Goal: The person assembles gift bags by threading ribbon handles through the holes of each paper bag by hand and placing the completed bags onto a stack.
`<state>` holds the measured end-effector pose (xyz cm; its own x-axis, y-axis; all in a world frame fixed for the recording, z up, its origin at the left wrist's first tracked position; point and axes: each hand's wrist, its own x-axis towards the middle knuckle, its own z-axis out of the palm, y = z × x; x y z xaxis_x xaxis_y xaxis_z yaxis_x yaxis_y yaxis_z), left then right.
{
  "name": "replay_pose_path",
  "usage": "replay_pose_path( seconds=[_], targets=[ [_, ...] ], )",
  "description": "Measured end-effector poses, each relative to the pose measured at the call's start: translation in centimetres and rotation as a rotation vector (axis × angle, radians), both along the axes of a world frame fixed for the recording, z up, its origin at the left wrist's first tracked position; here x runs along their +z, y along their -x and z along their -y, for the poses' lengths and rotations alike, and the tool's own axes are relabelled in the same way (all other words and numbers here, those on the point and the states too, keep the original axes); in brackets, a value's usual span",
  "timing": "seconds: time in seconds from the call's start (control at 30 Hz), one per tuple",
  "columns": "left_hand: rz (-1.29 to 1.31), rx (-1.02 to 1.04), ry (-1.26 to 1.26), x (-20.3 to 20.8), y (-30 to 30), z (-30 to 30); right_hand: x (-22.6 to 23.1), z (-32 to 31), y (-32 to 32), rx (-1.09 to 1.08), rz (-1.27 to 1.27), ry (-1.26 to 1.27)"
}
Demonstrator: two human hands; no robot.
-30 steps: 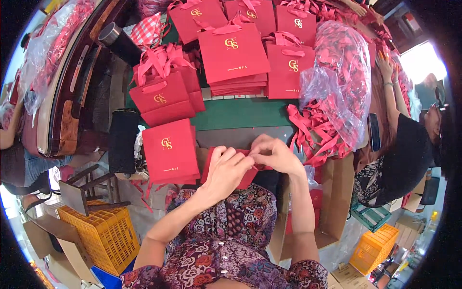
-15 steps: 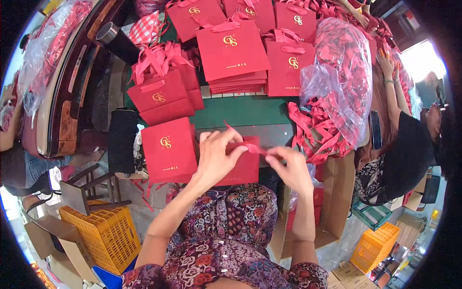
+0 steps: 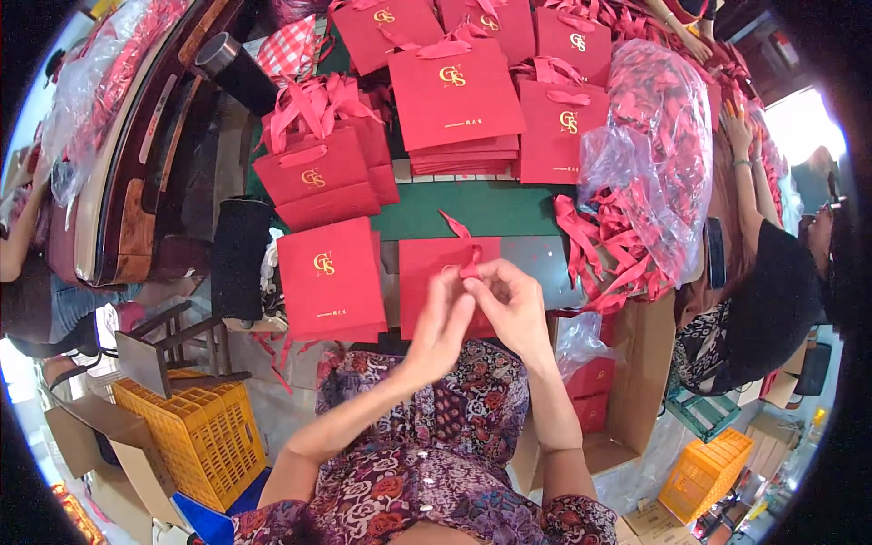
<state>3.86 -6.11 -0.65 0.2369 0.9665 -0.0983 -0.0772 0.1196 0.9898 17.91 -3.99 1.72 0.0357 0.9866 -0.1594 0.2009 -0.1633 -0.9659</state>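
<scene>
A flat red paper bag with a gold emblem lies in front of me at the table's near edge. Its red ribbon handle rises from the upper part, one loose end pointing up and left. My right hand pinches the ribbon between thumb and fingertips. Close beside it, my left hand is over the bag with its fingertips near the ribbon; motion blurs them, so their grip is unclear. Left of the bag, a small stack of similar red bags lies flat. Both hands cover the lower part of the bag.
More red bags with ribbons are piled on the green table surface. A clear plastic sack of red ribbons stands right. A black tumbler stands far left. Below right is an open cardboard box; co-workers' arms show at right.
My hands have come closer together over the ribbon; the right moved left and the left moved right and down. The ribbon, stretched sideways before, is now gathered between them.
</scene>
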Motion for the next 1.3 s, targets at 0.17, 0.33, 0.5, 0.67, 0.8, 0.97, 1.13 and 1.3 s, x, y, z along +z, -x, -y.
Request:
replay_pose_path(
  seconds=[0.17, 0.33, 0.5, 0.67, 0.8, 0.97, 1.13, 1.3],
  targets=[
    [0.116, -0.18, 0.354, 0.0, -0.2, 4.3, -0.5, -1.0, 1.1, -0.038, 0.002, -0.057],
    [-0.031, -0.342, 0.432, 0.9, 3.5, 4.3, -1.5, -1.0, -0.1, -0.127, 0.346, -0.194],
    [-0.224, -0.363, 0.218, 1.9, 6.2, 2.6, -1.2, 0.6, -1.3, -0.104, 0.566, -0.184],
    [-0.315, -0.277, 0.152, 2.3, 7.4, 0.6, 2.2, 1.8, -0.7, 0.024, 0.456, -0.341],
    [-0.114, -0.232, 0.256, 1.7, 7.0, 0.0, 3.2, 2.0, 1.0, 0.43, 0.32, -0.402],
    [-0.257, -0.254, 0.179, 3.3, 7.8, -1.3, 1.7, 2.2, 1.6, 0.417, 0.323, -0.361],
    [-0.544, -0.269, -0.204, 4.1, 7.7, -4.2, 0.5, 1.5, 2.0, 0.247, 0.449, -0.371],
    [-1.075, -0.157, -0.605, 2.0, 6.9, -7.8, -1.2, -0.8, 3.5, 0.093, 0.478, -0.34]
  ],
)
